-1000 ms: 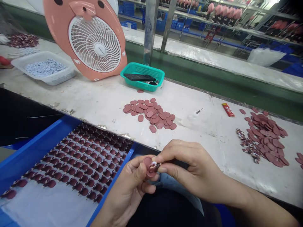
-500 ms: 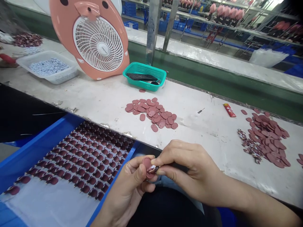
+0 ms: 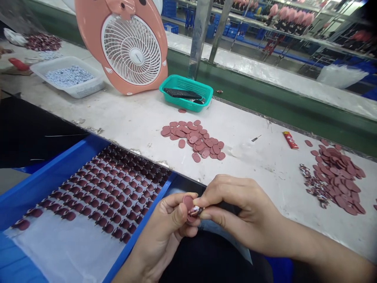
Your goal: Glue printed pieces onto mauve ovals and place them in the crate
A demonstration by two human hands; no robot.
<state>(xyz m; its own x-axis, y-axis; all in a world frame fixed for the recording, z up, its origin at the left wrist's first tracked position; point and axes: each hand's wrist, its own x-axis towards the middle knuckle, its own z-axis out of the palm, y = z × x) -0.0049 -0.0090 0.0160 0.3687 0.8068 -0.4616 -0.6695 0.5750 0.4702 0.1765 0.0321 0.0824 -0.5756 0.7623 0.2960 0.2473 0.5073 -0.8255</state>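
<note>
Small maroon oval piece (image 3: 188,202), upright, pinched between fingertips

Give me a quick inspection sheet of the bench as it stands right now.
Surface: pale worktable, scuffed.
Job's things: left hand and right hand pinch a small dark-red oval piece between them; rows of like pieces in blue tray; loose oval pile; larger pile.
Clutter: pink fan, teal basket, white bin, red tube.
Grips: both closed on the piece.
Cables: nothing seen.
Surroundings: green conveyor, racks behind.
</note>
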